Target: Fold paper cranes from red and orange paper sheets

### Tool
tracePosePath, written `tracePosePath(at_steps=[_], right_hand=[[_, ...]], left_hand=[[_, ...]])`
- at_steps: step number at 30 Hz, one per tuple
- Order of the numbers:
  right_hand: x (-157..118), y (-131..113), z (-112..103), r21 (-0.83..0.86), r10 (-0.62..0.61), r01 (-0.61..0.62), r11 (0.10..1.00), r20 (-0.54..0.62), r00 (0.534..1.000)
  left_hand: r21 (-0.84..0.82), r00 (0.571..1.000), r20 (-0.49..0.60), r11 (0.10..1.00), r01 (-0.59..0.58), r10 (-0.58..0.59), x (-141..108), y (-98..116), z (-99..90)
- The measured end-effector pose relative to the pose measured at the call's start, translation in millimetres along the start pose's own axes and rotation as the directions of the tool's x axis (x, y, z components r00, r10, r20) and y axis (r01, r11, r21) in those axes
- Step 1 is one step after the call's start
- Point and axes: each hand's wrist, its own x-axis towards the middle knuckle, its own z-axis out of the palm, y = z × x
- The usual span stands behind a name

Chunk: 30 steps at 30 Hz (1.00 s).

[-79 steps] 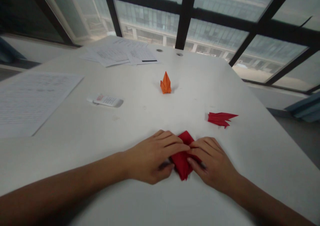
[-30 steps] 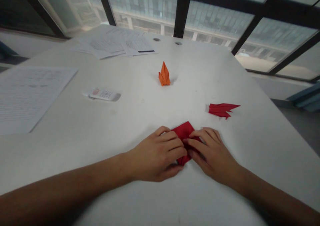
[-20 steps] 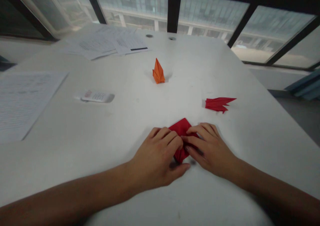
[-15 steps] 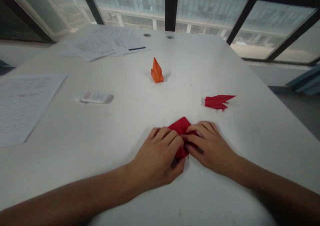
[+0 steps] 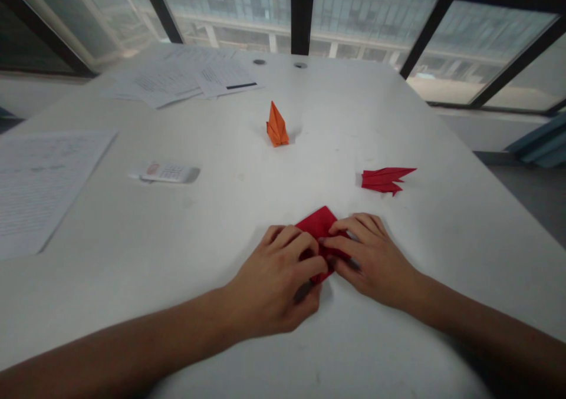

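Note:
A folded sheet of red origami paper (image 5: 319,221) lies on the white table (image 5: 212,210) in front of me, one corner pointing away. My left hand (image 5: 283,272) bends over its left side, with curled fingers pressing on the paper. From the other side my right hand (image 5: 369,254) grips the paper's right part, fingertips bent onto it. Both hands cover much of the sheet, so its lower folds are partly hidden. Beyond the right hand lies a red folded paper figure (image 5: 384,180) with pointed ends. Farther off stands an orange folded paper figure (image 5: 277,127).
To the left lies a small white packet (image 5: 165,172) with print on it. Printed sheets (image 5: 48,181) rest at the left edge, and more papers (image 5: 172,78) lie at the far left. Two cable holes (image 5: 300,65) sit near the far edge, before the windows (image 5: 367,27).
My left hand has shifted slightly: its index finger moved down over the paper and its thumb drew a little left. My right hand stays nearly in place on the paper.

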Motion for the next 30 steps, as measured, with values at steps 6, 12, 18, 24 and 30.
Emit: tracePosePath(at_steps=[6, 12, 18, 24, 30], right_hand=[[-2.0, 0.7, -0.6, -0.044, -0.015, 0.013, 0.999, -0.058, 0.998], [-11.1, -2.7, -2.2, -0.104, -0.283, 0.271, 0.957, -0.131, 0.950], [-6.9, -6.9, -2.5, -0.041, -0.237, 0.234, 0.971, -0.080, 0.968], [-6.7, -5.8, -2.3, -0.047, -0.232, 0.229, 0.972, -0.071, 0.970], [-9.7, -4.3, 0.7, -0.042, -0.223, 0.221, 0.974, -0.056, 0.973]], left_hand=[[0.127, 0.980, -0.039, 0.974, -0.186, 0.193, -4.5, -4.2, -0.2], [0.175, 0.976, -0.050, 0.964, -0.202, 0.214, -6.3, -1.5, 4.0], [0.020, 0.971, -0.136, 0.980, -0.198, 0.199, -1.4, -24.1, -11.9], [-0.077, 0.994, -0.082, 0.994, -0.073, 0.066, 5.2, -49.1, -26.4], [-0.109, 0.995, -0.074, 0.991, -0.078, 0.070, 7.1, -51.7, -21.9]])
